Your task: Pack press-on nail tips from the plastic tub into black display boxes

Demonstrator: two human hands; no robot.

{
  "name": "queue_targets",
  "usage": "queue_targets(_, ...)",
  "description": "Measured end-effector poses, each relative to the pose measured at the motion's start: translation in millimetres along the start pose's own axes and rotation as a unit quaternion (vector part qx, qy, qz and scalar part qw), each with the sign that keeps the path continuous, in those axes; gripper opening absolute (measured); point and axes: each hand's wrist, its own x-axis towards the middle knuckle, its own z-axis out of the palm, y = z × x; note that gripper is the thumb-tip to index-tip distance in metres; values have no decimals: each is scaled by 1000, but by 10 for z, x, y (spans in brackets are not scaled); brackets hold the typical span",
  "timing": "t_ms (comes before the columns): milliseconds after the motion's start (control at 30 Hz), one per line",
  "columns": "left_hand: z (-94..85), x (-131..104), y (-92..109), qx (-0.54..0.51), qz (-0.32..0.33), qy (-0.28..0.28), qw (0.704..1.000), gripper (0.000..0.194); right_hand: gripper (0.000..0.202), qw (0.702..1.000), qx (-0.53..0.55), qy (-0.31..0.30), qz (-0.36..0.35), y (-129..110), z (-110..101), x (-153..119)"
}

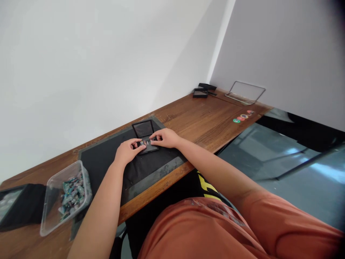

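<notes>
I am pinching a small dark piece (145,143) between both hands, left hand (127,151) at its 8 o'clock, right hand (165,138) at 2, fingers closed over the open black case (145,136) on the tabletop (205,120).

Brown wood-grain desk (205,122); black mat (107,158), grey border; black hinged case (144,133); clear tub (58,187) of teal-grey pieces (72,194); orange sleeve (269,216); white walls (81,54).

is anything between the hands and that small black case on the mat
Nothing visible does. Both the left hand and the right hand already rest on the open case on the black mat. The tub of small pieces sits off to the left, apart.
</notes>
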Motion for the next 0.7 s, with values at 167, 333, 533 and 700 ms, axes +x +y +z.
queue_targets(167,-3,-6,23,6,-1,-5,1000,47,31,1000,13,-2,-4,8,11,5)
queue_targets(333,-3,-12,33,15,-1,-6,1000,49,28,1000,9,2,-12,-11,16,0)
queue_targets(533,8,-24,64,26,-4,1,1000,52,23,999,17,17,-22,-7,20,-7)
queue_targets(700,21,-23,79,38,-5,9,999,49,18,998,16,58,-18,-25,25,-37)
